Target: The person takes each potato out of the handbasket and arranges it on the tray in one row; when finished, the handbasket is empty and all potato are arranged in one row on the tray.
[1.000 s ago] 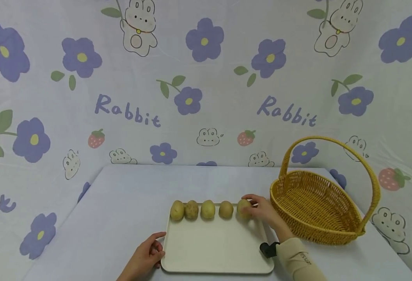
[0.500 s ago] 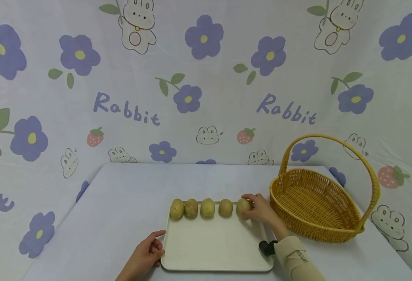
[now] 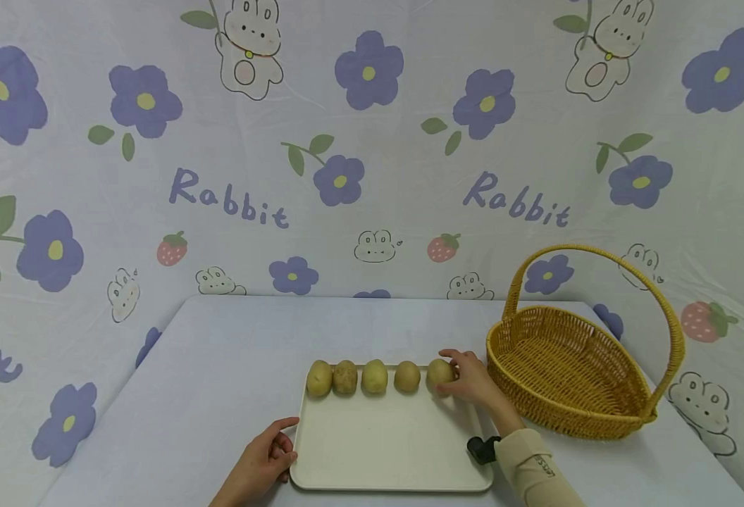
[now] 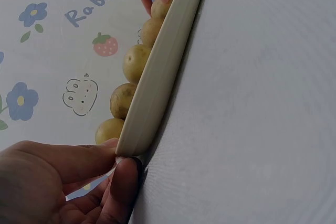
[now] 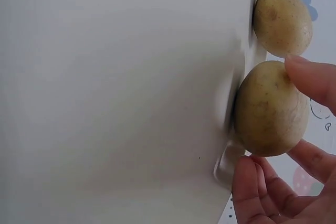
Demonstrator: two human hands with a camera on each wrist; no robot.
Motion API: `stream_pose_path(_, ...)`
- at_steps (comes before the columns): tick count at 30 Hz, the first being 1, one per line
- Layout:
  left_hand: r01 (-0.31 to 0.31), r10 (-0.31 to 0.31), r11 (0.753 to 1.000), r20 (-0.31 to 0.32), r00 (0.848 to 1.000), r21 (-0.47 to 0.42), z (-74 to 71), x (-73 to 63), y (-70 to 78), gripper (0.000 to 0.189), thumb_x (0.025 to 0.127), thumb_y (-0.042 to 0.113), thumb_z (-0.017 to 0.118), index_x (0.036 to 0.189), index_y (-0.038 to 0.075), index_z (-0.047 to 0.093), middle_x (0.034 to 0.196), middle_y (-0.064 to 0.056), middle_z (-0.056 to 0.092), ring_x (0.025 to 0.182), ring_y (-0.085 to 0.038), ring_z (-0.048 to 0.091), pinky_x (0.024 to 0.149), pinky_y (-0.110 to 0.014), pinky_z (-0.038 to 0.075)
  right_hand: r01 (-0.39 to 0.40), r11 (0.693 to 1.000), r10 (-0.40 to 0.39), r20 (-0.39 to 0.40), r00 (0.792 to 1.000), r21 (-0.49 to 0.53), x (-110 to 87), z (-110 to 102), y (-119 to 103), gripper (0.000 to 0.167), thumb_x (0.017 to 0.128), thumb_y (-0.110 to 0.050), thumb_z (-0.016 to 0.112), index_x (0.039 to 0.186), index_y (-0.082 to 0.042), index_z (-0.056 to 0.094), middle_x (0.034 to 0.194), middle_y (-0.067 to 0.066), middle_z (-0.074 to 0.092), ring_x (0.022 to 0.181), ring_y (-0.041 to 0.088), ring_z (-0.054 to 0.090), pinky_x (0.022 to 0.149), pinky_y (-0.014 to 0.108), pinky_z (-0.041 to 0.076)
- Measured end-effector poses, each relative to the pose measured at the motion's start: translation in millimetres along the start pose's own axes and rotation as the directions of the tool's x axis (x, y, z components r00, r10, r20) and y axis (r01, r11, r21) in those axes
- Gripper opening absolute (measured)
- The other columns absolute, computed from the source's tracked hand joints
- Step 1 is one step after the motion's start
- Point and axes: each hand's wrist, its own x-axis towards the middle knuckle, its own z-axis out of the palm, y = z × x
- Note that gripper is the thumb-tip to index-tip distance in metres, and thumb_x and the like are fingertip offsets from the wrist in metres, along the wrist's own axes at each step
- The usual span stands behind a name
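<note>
Several yellowish-brown potatoes stand in a row along the far edge of a cream tray (image 3: 391, 451). At the row's right end, my right hand (image 3: 476, 384) holds the last potato (image 5: 270, 109) between thumb and fingers; it still sits against the tray's rim. Beside it stands a rounder, browner potato (image 3: 406, 377), free of the hand. My left hand (image 3: 259, 458) pinches the tray's left rim, thumb on the upper side and fingers beneath, as the left wrist view shows. A dark-spotted potato (image 4: 122, 100) is second from the left end.
A woven basket (image 3: 568, 415) with a tall arched handle stands right of the tray, close to my right forearm. The white table (image 3: 220, 366) ends at a patterned cloth backdrop (image 3: 372, 141). A black wrist device (image 3: 482, 449) overlaps the tray's right edge.
</note>
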Motion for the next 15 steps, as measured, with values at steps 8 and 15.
stream_pose_path(8,0.004,-0.003,0.999,0.007,1.000,-0.047,-1.6,-0.1,-1.1,0.050,0.087,-0.003,0.058,0.133,-0.007,0.039,0.086,-0.007,0.050,0.058,-0.006,0.049,0.050,-0.025,0.051,-0.014,0.999,0.013,0.006,1.000,0.051,-2.7,-4.8,-6.4,0.067,0.069,-0.012,0.079,0.127,0.002,0.050,0.105,0.022,0.053,0.096,0.035,0.054,0.080,0.046,0.047)
stream_pose_path(15,0.023,-0.023,0.999,0.018,1.000,-0.037,-8.4,1.6,-3.9,0.051,0.088,-0.003,0.058,0.134,-0.007,0.038,0.087,-0.007,0.050,0.061,-0.007,0.049,0.051,-0.026,0.052,0.046,0.998,-0.045,-0.032,0.998,0.034,-13.7,-15.0,-17.2,0.059,0.078,-0.015,0.073,0.129,0.002,0.048,0.107,0.025,0.052,0.091,0.033,0.052,0.073,0.040,0.048)
